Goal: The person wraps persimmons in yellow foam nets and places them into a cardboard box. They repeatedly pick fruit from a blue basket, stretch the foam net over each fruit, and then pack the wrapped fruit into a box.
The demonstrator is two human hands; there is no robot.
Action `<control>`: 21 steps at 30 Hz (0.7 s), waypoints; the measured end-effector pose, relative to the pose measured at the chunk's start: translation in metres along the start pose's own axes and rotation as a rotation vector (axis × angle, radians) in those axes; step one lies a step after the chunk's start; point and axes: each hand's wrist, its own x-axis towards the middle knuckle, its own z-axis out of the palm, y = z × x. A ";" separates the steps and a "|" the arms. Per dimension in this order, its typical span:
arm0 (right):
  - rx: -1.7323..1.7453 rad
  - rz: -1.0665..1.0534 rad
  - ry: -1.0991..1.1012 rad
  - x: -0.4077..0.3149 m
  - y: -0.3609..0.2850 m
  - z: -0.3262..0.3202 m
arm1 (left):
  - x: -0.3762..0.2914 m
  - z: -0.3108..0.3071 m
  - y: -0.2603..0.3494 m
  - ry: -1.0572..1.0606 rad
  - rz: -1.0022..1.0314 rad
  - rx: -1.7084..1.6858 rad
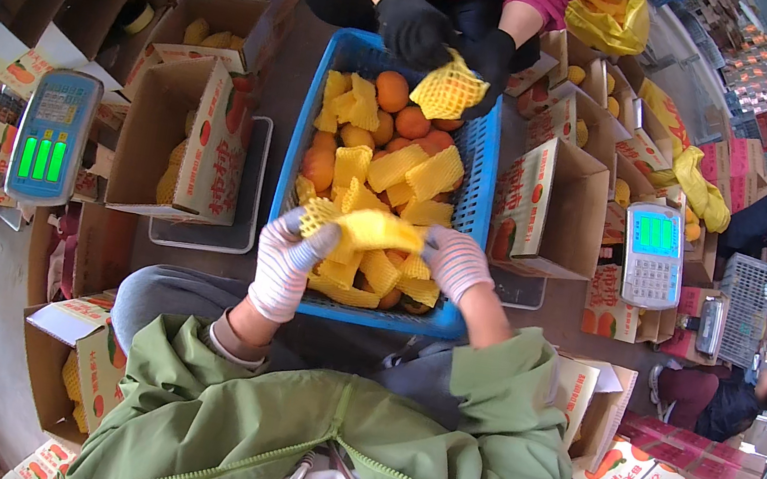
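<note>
A yellow foam net sleeve (381,231) stretches between my two hands, partly blurred. My left hand (288,262), in a striped knit glove, grips its left end, where the mesh is spread open. My right hand (459,264), gloved alike, pinches the opposite end. Whether a fruit sits inside the sleeve cannot be made out. Right below is a blue plastic crate (475,201) holding orange citrus fruits (413,123) and many flat, loose foam sleeves (388,164), which cover much of the fruit.
Across the crate, a person's black-gloved hands (419,28) hold a netted fruit (450,89). Open cardboard boxes stand on both sides, a left one (166,127) and a right one (563,209). Two scale displays (52,138) (653,254) flank them. Other people are at far right.
</note>
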 end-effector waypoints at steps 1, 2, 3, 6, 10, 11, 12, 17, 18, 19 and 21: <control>-0.250 0.192 -0.299 0.010 0.016 -0.004 | 0.004 -0.005 0.004 0.035 0.022 0.000; -0.306 0.187 -0.276 0.014 0.022 0.011 | 0.005 -0.008 0.005 0.063 0.041 0.049; -0.379 0.188 -0.220 0.017 0.029 0.027 | 0.006 -0.011 0.005 0.097 0.069 0.078; -0.483 0.221 -0.198 0.027 0.048 0.066 | 0.009 -0.016 -0.001 0.154 0.070 0.163; -0.637 0.130 -0.233 0.037 0.050 0.087 | 0.010 -0.021 -0.009 0.163 0.105 0.111; -0.674 0.129 -0.225 0.040 0.050 0.083 | 0.011 -0.023 -0.009 0.159 0.105 0.107; -0.671 0.130 -0.278 0.042 0.047 0.078 | 0.010 -0.024 -0.009 0.153 0.106 0.087; -0.459 0.235 -0.366 0.044 0.034 0.054 | 0.009 -0.030 -0.009 0.165 0.098 0.082; -0.395 0.221 -0.334 0.043 0.031 0.054 | 0.009 -0.031 -0.010 0.163 0.097 0.068; -0.354 0.201 -0.316 0.042 0.028 0.056 | 0.009 -0.031 -0.012 0.159 0.096 0.056; -0.253 0.142 -0.225 0.040 0.023 0.061 | 0.009 -0.033 -0.016 0.138 0.108 0.010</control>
